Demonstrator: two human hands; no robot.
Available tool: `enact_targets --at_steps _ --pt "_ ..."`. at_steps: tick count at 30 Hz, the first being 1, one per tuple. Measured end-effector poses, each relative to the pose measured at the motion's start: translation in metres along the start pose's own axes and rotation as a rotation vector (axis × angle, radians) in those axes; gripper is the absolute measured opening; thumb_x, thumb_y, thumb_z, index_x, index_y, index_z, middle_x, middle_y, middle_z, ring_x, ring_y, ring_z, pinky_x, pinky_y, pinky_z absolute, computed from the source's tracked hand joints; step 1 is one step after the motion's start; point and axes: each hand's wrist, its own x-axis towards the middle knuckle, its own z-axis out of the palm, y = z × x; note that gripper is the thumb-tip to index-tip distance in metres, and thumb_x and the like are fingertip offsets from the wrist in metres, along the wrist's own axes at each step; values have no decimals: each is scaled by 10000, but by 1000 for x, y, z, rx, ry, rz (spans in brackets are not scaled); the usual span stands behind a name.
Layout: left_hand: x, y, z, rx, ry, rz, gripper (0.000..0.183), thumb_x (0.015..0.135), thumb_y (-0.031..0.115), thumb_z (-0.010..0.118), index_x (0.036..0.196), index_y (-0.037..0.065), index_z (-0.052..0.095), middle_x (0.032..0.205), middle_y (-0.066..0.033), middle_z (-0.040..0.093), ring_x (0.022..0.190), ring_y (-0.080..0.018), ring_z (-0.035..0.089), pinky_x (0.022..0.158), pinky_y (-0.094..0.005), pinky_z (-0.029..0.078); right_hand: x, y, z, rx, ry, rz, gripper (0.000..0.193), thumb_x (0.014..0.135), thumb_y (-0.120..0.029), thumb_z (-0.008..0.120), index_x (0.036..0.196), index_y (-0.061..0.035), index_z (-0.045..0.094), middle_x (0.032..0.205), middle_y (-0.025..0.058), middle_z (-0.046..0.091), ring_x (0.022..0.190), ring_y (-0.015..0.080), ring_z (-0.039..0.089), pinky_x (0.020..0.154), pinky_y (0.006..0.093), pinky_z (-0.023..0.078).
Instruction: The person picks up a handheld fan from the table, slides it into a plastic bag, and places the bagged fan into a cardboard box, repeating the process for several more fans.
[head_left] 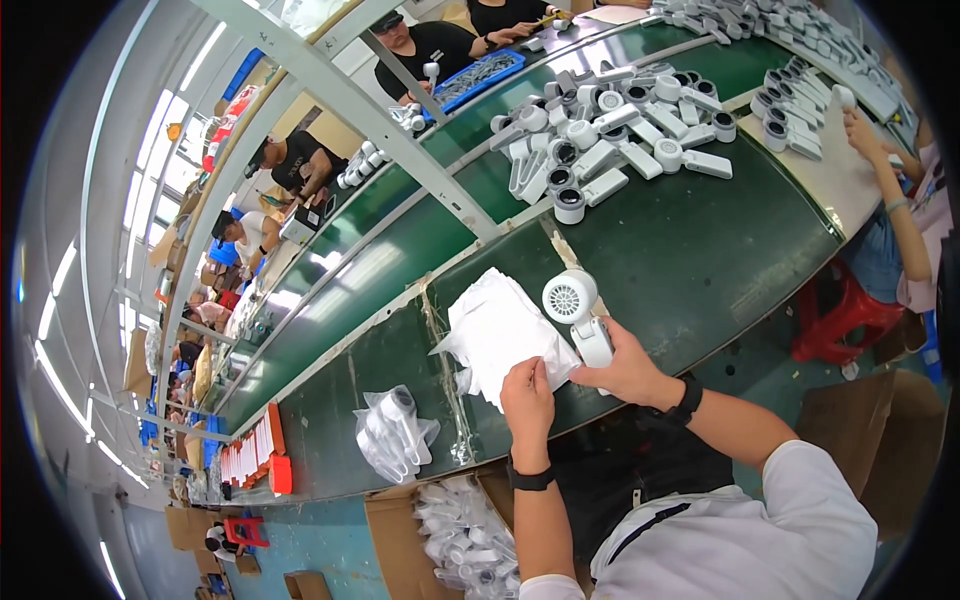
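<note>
Right hand (625, 368) clasped round white handheld fan (577, 312); left hand (527, 398) pinching, seemingly, white plastic bags (500, 330) beside fan. Risk: slippery film sliding, fan dropping onto green conveyor belt (690, 250).

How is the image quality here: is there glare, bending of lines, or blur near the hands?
Head view: the metal frame bars bend strongly toward the rim; ceiling light glares on the green belt; the right hand, the white fan it holds and the left hand on the white bags look sharp.
</note>
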Motion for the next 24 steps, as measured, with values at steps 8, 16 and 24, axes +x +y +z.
enact_targets --at_steps 8,16,24 --pt "0 4 1 2 -6 -23 174 897 119 602 993 -6 674 892 -179 689 782 -271 667 715 -333 504 17 9 26 -35 -32 -163 556 803 -141 669 1277 22 427 1099 161 616 993 220 611 852 339 479" --pt "6 -1 -16 -502 286 -411 207 943 154 586 952 -46 640 794 -6 624 684 -58 522 619 -212 420 26 31 15 -291 59 -66 524 816 -139 662 1263 19 438 1065 185 625 994 257 619 855 350 475" --pt "8 5 -25 -552 310 -384 208 946 165 596 951 -37 645 808 -20 633 714 -71 555 637 -213 437 15 14 19 -278 176 -152 539 806 -125 685 1261 31 444 1078 148 619 986 206 606 864 334 470"
